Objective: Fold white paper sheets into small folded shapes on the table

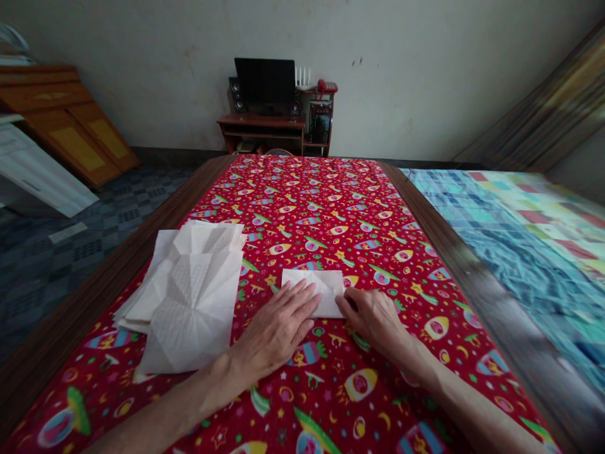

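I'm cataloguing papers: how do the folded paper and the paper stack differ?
The folded paper is a small, compact rectangle; the paper stack is larger, its sheets unevenly overlapping. The left hand rests on the folded paper, not on the paper stack. Both are whitish and lie on the red cloth.

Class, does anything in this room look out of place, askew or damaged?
The creased sheets beside the left hand lie askew, their edges uneven rather than squared. A pale flat piece lies alone on the dark floor, as if dropped. Small dark marks spot the pale wall.
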A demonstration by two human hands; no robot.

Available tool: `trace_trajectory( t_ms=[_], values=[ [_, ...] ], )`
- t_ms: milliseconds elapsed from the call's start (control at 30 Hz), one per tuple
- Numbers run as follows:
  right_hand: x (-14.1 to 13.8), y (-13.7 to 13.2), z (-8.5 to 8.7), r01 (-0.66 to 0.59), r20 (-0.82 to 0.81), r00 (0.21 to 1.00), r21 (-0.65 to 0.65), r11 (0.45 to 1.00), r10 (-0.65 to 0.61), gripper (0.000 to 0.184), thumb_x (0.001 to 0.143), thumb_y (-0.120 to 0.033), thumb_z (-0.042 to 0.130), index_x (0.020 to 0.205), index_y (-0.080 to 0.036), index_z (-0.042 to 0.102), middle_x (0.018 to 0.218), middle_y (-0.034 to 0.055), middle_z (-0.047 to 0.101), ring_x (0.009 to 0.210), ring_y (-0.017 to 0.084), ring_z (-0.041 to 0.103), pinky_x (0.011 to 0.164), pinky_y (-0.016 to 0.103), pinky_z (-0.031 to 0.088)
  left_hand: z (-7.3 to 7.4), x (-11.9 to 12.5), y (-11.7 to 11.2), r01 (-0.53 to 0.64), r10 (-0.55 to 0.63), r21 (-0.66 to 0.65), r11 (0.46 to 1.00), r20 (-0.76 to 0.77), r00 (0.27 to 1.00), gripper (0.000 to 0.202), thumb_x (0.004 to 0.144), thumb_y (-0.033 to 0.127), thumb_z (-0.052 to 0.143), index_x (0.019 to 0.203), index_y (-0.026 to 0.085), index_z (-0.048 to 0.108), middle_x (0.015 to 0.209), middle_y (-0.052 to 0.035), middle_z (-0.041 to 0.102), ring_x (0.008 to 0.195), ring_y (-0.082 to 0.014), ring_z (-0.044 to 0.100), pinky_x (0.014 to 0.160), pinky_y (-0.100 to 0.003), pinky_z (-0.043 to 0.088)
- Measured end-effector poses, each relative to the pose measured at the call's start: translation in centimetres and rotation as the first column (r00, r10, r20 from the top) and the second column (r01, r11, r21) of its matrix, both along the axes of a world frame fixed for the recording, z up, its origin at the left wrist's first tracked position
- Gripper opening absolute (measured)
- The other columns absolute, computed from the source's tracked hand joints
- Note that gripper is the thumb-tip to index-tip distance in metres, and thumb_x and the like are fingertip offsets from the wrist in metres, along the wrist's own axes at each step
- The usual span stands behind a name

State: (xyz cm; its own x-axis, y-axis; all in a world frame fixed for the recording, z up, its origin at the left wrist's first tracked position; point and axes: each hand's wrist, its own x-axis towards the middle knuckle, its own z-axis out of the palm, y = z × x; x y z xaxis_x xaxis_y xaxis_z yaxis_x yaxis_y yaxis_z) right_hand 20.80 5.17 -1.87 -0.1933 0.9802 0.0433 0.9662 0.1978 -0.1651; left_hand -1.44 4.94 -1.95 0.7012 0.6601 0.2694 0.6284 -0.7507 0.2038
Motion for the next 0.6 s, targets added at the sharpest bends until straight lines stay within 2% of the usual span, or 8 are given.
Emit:
trace_trajectory(
  t_ms=[100,233,600],
  values=[
    [-0.1,0.0,0.14,0.012,0.013,1.0,0.002,1.0,-0.012,0.036,0.094,-0.038,0.041,0.07,-0.017,0.059,0.061,0.004,0.064,0.055,0.013,0.056,0.052,0.027,0.016,-0.28,0.51,-0.51,0.036,-0.039,-0.059,0.998,-0.045,0.998,0.045,0.098,0.028,0.037,0.141,0.017,0.036,0.149,-0.0074,0.035,0.141,-0.022,0.026,0.114,-0.043,0.031],
    [-0.23,0.01,0.26,0.029,0.018,0.999,0.001,1.0,-0.029,0.035,0.094,-0.037,0.042,0.07,-0.018,0.06,0.06,0.0042,0.065,0.053,0.013,0.056,0.052,0.027,0.015,-0.62,0.57,-0.67,0.047,-0.056,-0.092,0.995,-0.095,0.994,0.045,0.097,0.028,0.038,0.141,0.018,0.035,0.15,-0.0059,0.034,0.141,-0.0234,0.024,0.114,-0.045,0.029],
    [-0.05,0.11,-0.33,0.014,0.003,1.0,0.048,0.999,-0.014,0.035,0.093,-0.035,0.042,0.068,-0.017,0.06,0.057,0.0032,0.063,0.051,0.012,0.054,0.051,0.027,0.016,-0.58,0.56,-0.31,0.032,-0.046,-0.098,0.995,-0.147,0.988,0.046,0.098,0.032,0.035,0.143,0.02,0.034,0.152,-0.0031,0.03,0.142,-0.0229,0.02,0.116,-0.045,0.025]
  ],
)
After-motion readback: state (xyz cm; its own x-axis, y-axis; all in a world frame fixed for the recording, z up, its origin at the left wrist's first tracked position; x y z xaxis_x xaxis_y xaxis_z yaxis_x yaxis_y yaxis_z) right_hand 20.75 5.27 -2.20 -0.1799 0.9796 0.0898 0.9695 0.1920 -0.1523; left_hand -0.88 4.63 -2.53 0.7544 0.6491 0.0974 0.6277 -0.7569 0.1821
